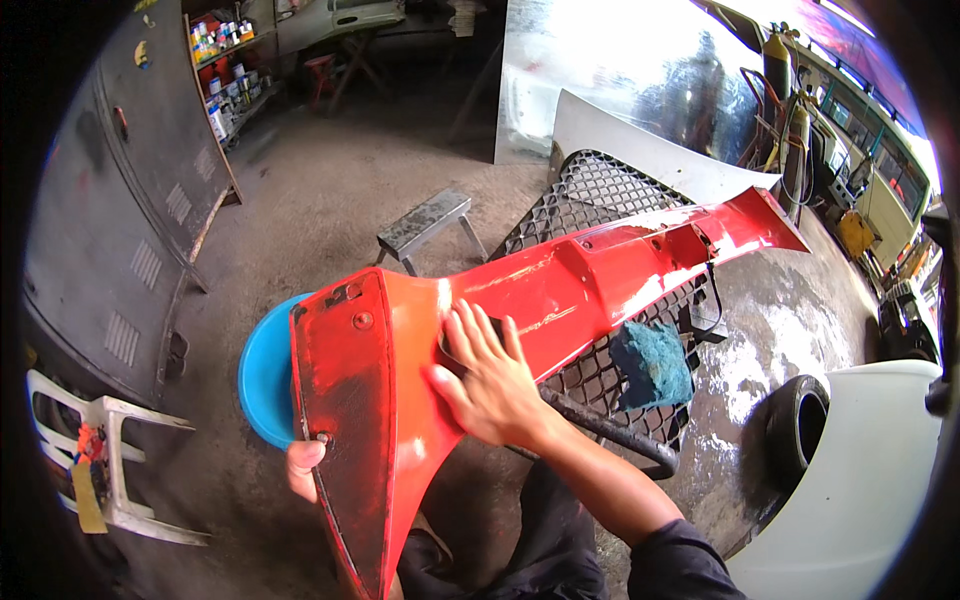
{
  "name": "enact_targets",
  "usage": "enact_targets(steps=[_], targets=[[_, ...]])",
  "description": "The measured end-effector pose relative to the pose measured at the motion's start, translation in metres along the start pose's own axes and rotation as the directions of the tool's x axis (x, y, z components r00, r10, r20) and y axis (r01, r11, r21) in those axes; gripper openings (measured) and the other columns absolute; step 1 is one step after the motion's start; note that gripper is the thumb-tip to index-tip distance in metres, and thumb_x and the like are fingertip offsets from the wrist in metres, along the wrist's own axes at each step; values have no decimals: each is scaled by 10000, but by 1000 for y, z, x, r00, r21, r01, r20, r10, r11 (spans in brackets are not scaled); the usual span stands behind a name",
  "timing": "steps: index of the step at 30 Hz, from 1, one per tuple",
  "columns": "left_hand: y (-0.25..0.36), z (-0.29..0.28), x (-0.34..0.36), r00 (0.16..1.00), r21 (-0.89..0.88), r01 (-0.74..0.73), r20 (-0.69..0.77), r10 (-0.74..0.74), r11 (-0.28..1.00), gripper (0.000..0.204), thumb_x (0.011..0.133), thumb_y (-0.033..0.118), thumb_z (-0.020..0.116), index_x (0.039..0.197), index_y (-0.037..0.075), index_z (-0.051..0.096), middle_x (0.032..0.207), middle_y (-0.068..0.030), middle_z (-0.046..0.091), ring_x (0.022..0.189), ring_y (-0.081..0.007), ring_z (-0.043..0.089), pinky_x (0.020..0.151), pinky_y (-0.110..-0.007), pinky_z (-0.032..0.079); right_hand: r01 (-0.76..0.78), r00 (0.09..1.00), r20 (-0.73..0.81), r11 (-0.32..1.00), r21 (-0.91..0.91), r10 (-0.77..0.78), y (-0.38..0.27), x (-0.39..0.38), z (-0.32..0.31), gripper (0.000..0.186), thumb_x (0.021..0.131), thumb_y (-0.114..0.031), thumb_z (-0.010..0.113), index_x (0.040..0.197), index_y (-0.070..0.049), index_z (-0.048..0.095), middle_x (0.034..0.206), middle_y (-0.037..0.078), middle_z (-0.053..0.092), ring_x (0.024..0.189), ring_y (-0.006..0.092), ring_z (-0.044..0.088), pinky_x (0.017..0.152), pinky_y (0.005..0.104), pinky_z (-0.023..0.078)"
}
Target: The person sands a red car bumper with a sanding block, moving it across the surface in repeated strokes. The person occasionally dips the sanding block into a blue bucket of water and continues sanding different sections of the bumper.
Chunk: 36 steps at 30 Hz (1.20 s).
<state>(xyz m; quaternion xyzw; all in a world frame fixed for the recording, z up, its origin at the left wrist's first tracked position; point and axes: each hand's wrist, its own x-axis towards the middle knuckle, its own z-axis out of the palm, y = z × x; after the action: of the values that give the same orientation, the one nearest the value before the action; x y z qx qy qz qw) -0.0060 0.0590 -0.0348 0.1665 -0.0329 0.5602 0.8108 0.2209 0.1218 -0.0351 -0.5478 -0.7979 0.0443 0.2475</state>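
Observation:
A long red car bumper part (560, 290) stretches from my lap up to the far right. My right hand (485, 380) lies flat on its wet red surface, fingers spread, pressing a dark sheet (450, 345) under the palm. My left hand (303, 465) grips the near lower edge of the part from underneath, only fingertips showing. The near end (345, 400) looks dull and scuffed with dark patches.
A blue round basin (262, 375) sits behind the part at left. A black mesh grille (600, 190) lies under it with a teal cloth (652, 362). A small grey stool (425, 222), a tyre (795, 425), white body panels (860, 470) and a grey cabinet (130, 200) stand around.

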Motion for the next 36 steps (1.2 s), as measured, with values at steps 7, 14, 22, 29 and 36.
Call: enact_targets(steps=[7,14,22,29,36], targets=[[-11,7,0,999,-6,-44,-15,44,999,672,778,177,499,1395,-1,302,1348,-249,428,1180,-382,496,994,-513,410,-179,983,-96,946,-271,159,4,-19,8,648,945,-411,355,1379,69,320,1466,279,247,1381,414,206,1105,573,107],[-4,3,2,948,-130,214,266,-173,968,676,855,202,470,1442,7,197,1452,-258,277,1300,-405,361,1048,-543,338,-481,865,-268,853,-201,424,30,-23,-6,653,949,-398,359,1349,117,327,1445,303,265,1357,437,242,1091,557,184],[-2,-9,-4,960,-145,165,250,-125,976,670,864,232,472,1436,-1,211,1434,-269,305,1278,-412,395,1049,-541,350,-463,864,-309,869,-175,398,25,-27,4,674,937,-377,375,1355,143,277,1422,352,254,1363,439,221,1096,561,176],[5,-10,-8,963,-53,191,204,-177,980,644,902,252,461,1440,2,208,1436,-263,305,1286,-393,391,1056,-524,349,-391,912,-150,920,-28,383,8,-37,1,685,955,-423,340,1386,104,263,1473,295,208,1392,423,159,1110,554,123],[2,-8,-11,996,24,90,21,-90,996,594,913,309,481,1395,-1,326,1406,-264,361,1222,-414,457,975,-554,414,-213,976,-36,976,41,215,-18,-49,7,786,903,-473,437,1383,120,250,1475,309,180,1387,438,156,1107,566,116]])
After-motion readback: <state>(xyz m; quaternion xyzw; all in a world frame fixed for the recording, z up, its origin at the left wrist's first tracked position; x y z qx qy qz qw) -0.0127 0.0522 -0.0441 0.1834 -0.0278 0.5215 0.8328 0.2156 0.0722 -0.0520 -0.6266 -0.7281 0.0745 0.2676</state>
